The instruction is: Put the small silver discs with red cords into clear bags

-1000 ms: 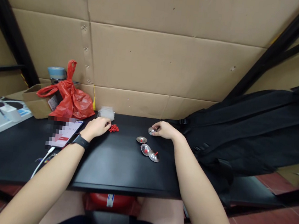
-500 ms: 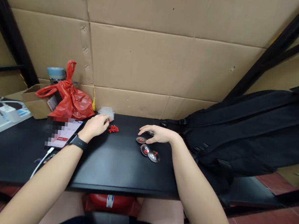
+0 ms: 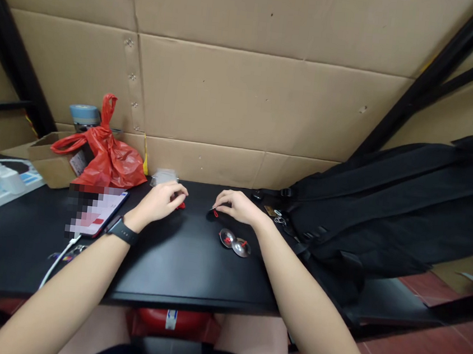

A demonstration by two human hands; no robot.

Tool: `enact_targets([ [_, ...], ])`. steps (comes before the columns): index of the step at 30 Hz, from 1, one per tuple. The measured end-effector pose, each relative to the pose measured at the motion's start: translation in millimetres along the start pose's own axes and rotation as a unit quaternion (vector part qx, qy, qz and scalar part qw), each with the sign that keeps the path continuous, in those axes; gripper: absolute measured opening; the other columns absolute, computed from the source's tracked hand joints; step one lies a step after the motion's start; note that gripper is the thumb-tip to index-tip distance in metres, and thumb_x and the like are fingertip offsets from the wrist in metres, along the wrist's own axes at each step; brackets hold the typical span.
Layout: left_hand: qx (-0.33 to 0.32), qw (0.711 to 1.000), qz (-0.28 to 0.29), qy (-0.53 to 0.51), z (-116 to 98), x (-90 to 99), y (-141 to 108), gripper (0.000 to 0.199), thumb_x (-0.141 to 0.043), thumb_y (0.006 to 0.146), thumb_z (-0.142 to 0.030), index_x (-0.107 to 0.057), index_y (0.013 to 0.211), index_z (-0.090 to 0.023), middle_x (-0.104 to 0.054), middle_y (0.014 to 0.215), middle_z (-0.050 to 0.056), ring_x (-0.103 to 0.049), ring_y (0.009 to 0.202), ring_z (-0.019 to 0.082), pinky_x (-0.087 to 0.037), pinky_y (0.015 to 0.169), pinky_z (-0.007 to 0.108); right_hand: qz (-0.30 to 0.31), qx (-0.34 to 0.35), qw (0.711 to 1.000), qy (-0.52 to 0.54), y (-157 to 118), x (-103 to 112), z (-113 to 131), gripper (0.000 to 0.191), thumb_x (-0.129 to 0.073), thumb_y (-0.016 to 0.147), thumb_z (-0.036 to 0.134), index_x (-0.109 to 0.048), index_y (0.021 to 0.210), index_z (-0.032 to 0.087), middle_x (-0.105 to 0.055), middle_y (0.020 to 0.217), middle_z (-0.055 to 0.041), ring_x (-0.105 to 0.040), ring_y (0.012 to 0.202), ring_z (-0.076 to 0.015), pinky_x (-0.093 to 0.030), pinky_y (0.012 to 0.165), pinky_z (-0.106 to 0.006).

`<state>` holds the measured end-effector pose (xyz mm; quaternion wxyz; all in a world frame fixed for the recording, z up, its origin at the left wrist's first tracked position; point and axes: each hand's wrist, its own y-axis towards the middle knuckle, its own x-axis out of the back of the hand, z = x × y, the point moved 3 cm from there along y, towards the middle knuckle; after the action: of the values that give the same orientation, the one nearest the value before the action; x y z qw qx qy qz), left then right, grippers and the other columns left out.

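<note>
Between the thumb and fingers of my right hand (image 3: 233, 205) is the edge of a small metal finger cymbal (image 3: 210, 213). It is tilted nearly edge-on above the black desk (image 3: 167, 271), with a red cord loop at its side. My left hand (image 3: 164, 200) hovers with curled fingers, thumb and index tips close together; whatever they may hold is hidden. Red cord (image 3: 181, 205) shows just under that thumb, mostly covered. Two more shiny, domed cymbals with red cords, one on the left (image 3: 227, 238) and one on the right (image 3: 242, 248), lie touching nearer me.
A clear plastic bag (image 3: 164, 177) lies behind my left hand. To the left are a phone (image 3: 108, 211), a red plastic bag (image 3: 114, 158), a cardboard box (image 3: 50, 160) and a power strip (image 3: 3, 186). A black backpack (image 3: 386, 198) stands at the right, with keys (image 3: 279, 220) beside it.
My right hand has picked up a finger cymbal and moved slightly left with it. My left hand has shifted right from the clear bag, over the red cord.
</note>
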<state>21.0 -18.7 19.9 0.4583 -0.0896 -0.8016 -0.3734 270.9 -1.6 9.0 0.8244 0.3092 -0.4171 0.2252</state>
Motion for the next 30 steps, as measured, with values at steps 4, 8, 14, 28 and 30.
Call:
enact_targets([
  [4, -0.051, 0.995, 0.032, -0.078, -21, -12.2, 0, 0.026, -0.048, 0.097, -0.030, -0.071, 0.099, -0.020, -0.068, 0.098, 0.006, -0.064, 0.087, 0.017, -0.049, 0.081, 0.028, -0.045, 0.055, 0.997, 0.041, 4, -4, 15, 0.012, -0.068, 0.087, 0.027, -0.079, 0.092, 0.025, -0.067, 0.103, -0.0057, -0.064, 0.097, -0.0193, -0.048, 0.092, -0.035],
  [8, -0.049, 0.988, 0.054, -0.140, -27, -20.7, -1, 0.023, -0.052, 0.096, -0.031, -0.072, 0.097, -0.019, -0.066, 0.096, 0.006, -0.062, 0.080, 0.014, -0.048, 0.074, 0.026, -0.076, 0.088, 0.988, 0.106, 8, -10, 30, 0.012, -0.071, 0.085, 0.033, -0.079, 0.090, 0.025, -0.065, 0.104, -0.0060, -0.064, 0.097, -0.0193, -0.049, 0.091, -0.036],
  [14, -0.019, 0.980, 0.085, -0.177, -23, -16.2, -2, 0.017, -0.060, 0.091, -0.032, -0.070, 0.094, -0.019, -0.064, 0.088, 0.003, -0.059, 0.072, 0.013, -0.046, 0.067, 0.025, -0.093, 0.091, 0.984, 0.119, 11, -18, 38, 0.012, -0.073, 0.084, 0.036, -0.079, 0.085, 0.026, -0.065, 0.101, -0.0053, -0.064, 0.093, -0.0186, -0.050, 0.089, -0.035],
  [28, 0.060, 0.989, -0.036, -0.132, 18, 12.4, 1, 0.024, -0.050, 0.093, -0.039, -0.061, 0.092, -0.017, -0.067, 0.086, 0.005, -0.062, 0.074, 0.015, -0.050, 0.071, 0.027, -0.047, -0.050, 0.989, 0.134, 5, -2, 19, 0.018, -0.067, 0.085, 0.036, -0.069, 0.086, 0.017, -0.069, 0.085, -0.0046, -0.063, 0.078, -0.0171, -0.049, 0.075, -0.030],
  [30, 0.098, 0.980, -0.048, -0.164, 27, 14.0, -1, 0.021, -0.057, 0.086, -0.036, -0.063, 0.088, -0.016, -0.069, 0.082, 0.005, -0.064, 0.071, 0.015, -0.051, 0.067, 0.025, -0.087, -0.115, 0.976, 0.161, 1, 5, 0, 0.023, -0.066, 0.083, 0.037, -0.066, 0.094, 0.017, -0.068, 0.078, -0.0033, -0.061, 0.067, -0.0150, -0.047, 0.063, -0.026],
])
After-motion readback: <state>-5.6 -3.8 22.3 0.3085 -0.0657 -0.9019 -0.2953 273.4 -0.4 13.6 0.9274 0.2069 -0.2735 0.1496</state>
